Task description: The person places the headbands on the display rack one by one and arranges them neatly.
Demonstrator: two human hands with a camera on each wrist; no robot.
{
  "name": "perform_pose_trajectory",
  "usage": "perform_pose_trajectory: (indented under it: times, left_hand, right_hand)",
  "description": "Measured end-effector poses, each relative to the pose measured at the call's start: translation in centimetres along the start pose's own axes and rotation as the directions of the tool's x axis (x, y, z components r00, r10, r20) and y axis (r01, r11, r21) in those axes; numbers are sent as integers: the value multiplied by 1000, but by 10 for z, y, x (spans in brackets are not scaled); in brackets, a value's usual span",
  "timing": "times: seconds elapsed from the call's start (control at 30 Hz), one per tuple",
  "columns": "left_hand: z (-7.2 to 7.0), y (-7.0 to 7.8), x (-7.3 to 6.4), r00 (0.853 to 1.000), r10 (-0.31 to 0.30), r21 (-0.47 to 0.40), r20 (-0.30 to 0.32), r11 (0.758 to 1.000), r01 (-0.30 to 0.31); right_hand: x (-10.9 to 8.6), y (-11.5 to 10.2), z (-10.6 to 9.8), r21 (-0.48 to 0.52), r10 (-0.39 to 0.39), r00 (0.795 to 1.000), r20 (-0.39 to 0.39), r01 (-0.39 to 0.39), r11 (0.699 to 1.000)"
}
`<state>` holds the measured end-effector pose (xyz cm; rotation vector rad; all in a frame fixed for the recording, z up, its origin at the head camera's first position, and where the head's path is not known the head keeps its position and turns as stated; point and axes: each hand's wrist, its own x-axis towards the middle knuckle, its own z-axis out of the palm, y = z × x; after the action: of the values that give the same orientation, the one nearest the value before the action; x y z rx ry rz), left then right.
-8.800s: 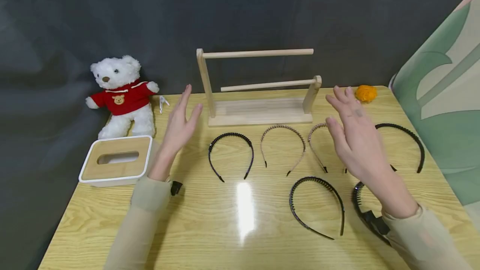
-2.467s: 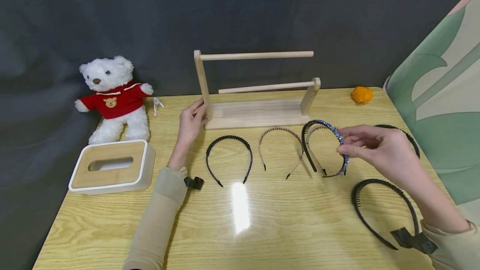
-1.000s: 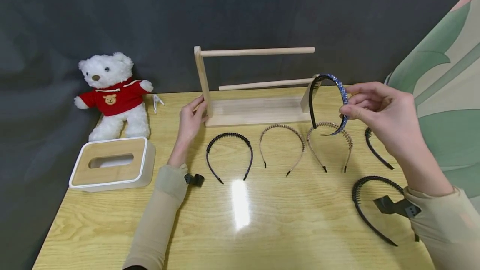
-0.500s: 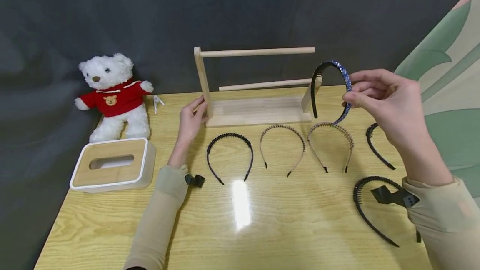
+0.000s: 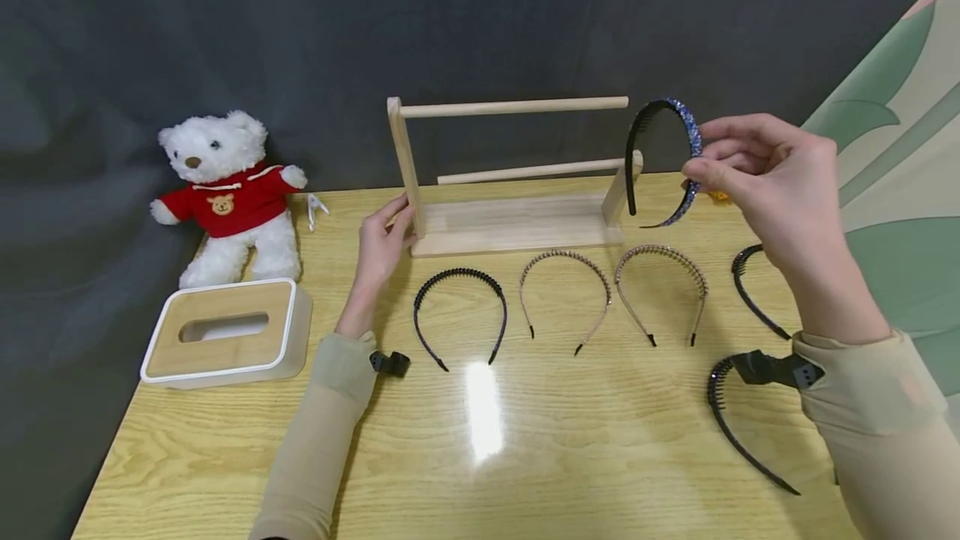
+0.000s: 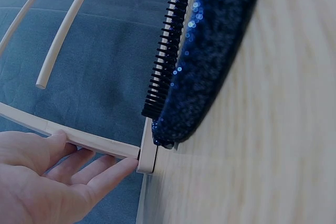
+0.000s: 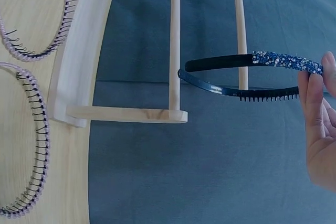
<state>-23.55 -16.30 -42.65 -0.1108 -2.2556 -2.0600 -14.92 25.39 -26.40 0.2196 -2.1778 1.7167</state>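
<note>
My left hand [image 5: 381, 248] grips the left upright [image 5: 405, 152] of a wooden two-rod rack [image 5: 517, 223] low down, thumb on one side and fingers on the other in the left wrist view. My right hand [image 5: 780, 182] pinches a black toothed headband [image 7: 210, 87] by its blue glitter-covered side [image 5: 693, 140]. It is raised in the air, its two ends pointing down. The headband is just right of the free end of the upper rod [image 5: 517, 108], apart from it in the head view. The lower rod [image 5: 532, 172] extends from the short right upright [image 5: 621, 190].
On the table lie a dark headband [image 5: 459, 273], two pinkish ones [image 5: 564, 254] [image 5: 660, 249], and two black ones [image 5: 738, 273] [image 5: 716, 398] partly behind the right arm. A tissue box [image 5: 225, 332], a white teddy bear [image 5: 232, 190] and a white clip [image 5: 315, 211] stand left.
Both hands were spread over the table earlier. The left has since taken hold of the rack; the right has picked up the headband and, over the last second, raised it to upper-rod height.
</note>
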Motion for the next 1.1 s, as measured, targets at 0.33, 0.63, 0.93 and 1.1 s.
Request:
perform_pose_trajectory:
  times: [0.33,0.63,0.93,1.1]
  left_hand:
    - [0,2,-1,1000,-8,10,3,1000,8]
    - [0,1,-2,1000,-5,12,1,1000,5]
    - [0,1,-2,1000,1,22,-8,1000,-1]
    - [0,2,-2,1000,5,31,-3,999,-5]
  right_hand:
    - [11,-4,2,104,-31,998,-50,36,994]
    - [18,-4,7,116,-36,997,-64,43,992]
    - [27,-4,14,128,-101,993,-64,109,986]
    - [31,-4,16,53,-101,992,-74,105,993]
